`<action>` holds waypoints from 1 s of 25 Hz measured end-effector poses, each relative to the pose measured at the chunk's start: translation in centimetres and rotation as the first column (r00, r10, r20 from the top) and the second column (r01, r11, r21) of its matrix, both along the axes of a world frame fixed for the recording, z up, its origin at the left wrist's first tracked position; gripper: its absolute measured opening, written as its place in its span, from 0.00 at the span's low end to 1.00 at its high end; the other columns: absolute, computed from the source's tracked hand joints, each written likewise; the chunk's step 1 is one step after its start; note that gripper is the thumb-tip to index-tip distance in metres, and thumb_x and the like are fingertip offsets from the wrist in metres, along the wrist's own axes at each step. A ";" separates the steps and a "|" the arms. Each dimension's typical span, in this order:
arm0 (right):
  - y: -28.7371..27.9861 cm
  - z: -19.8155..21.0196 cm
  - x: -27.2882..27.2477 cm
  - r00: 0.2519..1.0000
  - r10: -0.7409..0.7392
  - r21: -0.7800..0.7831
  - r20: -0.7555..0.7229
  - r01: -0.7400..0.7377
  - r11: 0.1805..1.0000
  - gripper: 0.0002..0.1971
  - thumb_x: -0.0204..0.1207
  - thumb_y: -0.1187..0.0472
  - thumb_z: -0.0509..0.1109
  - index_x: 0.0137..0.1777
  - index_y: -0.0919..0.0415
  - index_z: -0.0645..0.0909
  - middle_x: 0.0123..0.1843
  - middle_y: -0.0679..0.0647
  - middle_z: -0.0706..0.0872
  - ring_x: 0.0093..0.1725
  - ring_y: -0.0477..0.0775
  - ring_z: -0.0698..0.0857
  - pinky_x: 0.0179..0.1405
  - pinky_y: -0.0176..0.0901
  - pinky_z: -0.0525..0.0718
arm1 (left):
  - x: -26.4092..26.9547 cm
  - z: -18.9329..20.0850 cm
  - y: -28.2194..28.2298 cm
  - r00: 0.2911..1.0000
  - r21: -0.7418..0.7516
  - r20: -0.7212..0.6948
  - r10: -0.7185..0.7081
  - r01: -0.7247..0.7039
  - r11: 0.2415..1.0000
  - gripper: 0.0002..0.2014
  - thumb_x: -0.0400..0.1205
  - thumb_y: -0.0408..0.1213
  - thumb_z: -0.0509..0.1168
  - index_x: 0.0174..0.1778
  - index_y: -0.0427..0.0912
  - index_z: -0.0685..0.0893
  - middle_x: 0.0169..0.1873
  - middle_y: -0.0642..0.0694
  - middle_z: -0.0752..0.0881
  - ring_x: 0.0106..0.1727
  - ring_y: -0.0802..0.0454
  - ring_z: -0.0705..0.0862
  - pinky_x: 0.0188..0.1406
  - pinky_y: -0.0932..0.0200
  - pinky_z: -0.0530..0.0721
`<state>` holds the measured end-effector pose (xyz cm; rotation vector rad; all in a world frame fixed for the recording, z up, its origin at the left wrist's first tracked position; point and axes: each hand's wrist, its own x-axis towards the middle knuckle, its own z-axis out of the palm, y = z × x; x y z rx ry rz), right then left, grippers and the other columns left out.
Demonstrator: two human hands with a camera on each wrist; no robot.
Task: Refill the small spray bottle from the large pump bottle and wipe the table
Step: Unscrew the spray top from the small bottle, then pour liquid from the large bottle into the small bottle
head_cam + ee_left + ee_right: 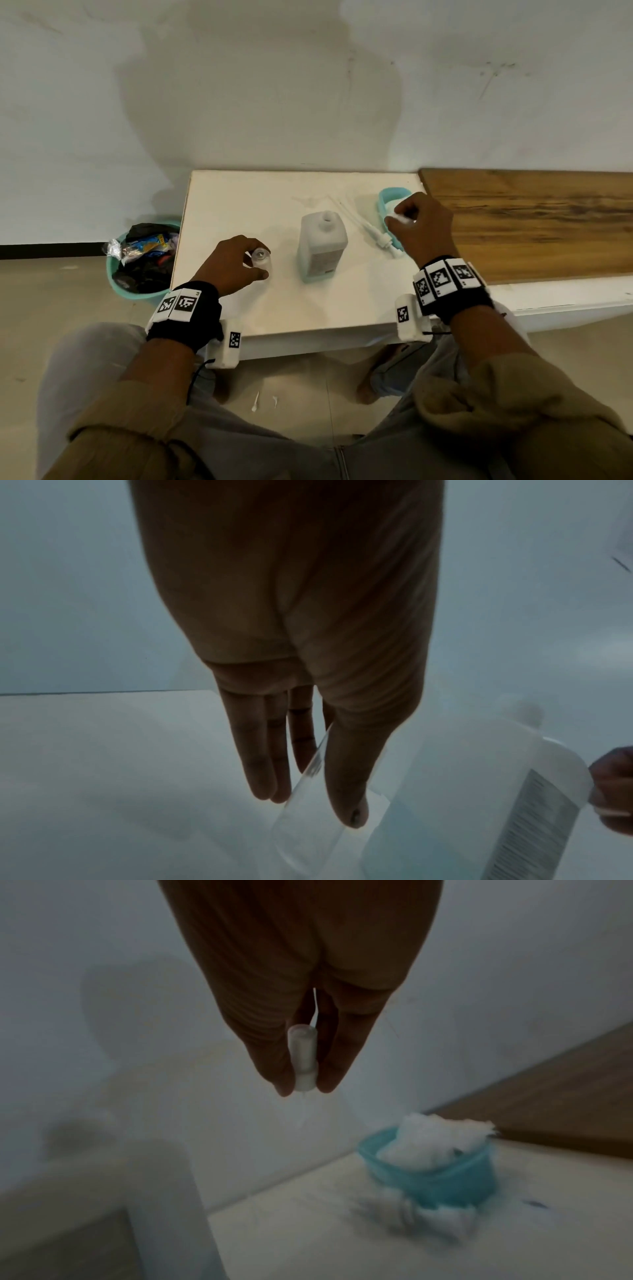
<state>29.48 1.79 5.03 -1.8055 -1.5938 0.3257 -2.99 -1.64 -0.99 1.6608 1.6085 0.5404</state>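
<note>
I am steadying the small clear plastic spray bottle (262, 262) with my left hand (230, 263), fingers and thumb curled round its smooth cylindrical body; it is standing upright on the matte white table (239, 205), its round neck open and capless. In the left wrist view the thumb (346, 777) is pressing against the bottle's transparent wall (308, 818).

Just to its right, apart from my fingers, the large translucent white rectangular pump bottle (322, 248) is standing with its mouth open too, a printed label on its side and pale teal liquid showing low inside. Its white pump head with the long thin dip tube (366, 226) is lying flat on the table between that bottle and my right hand (423, 226).

My right hand is pinching the small white cylindrical sprayer top (303, 1058) between thumb and fingertips, a hair-thin tube hanging below it. It is hovering near the teal plastic tub (445, 1180), which is stuffed with fluffy white cotton (435, 1137).
</note>
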 end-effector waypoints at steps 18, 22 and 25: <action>5.2 -6.9 0.3 0.791 0.092 -0.234 0.605 0.067 0.970 0.09 0.78 0.54 0.72 0.53 0.56 0.82 0.51 0.55 0.86 0.58 0.60 0.78 0.57 0.52 0.74 | 0.2 -1.8 0.9 0.999 -0.014 -0.023 0.045 -0.045 0.999 0.20 0.70 0.35 0.80 0.55 0.54 0.85 0.55 0.51 0.85 0.50 0.52 0.86 0.56 0.43 0.86; 6.1 -6.0 -0.7 0.792 0.105 -0.182 0.601 0.009 0.983 0.08 0.77 0.54 0.73 0.52 0.57 0.83 0.52 0.55 0.86 0.60 0.61 0.78 0.57 0.54 0.74 | 0.2 -2.2 1.2 0.998 -0.014 -0.048 0.051 -0.052 0.999 0.20 0.70 0.37 0.80 0.54 0.59 0.84 0.54 0.54 0.84 0.50 0.53 0.85 0.57 0.42 0.85; 8.3 -5.3 -2.1 0.833 0.230 -0.179 0.503 -0.160 0.971 0.06 0.78 0.57 0.71 0.51 0.57 0.83 0.50 0.54 0.86 0.58 0.60 0.79 0.53 0.52 0.77 | 0.2 -2.1 1.3 0.996 -0.013 -0.064 0.057 -0.058 0.998 0.19 0.70 0.38 0.80 0.54 0.59 0.83 0.53 0.55 0.84 0.49 0.54 0.85 0.56 0.42 0.85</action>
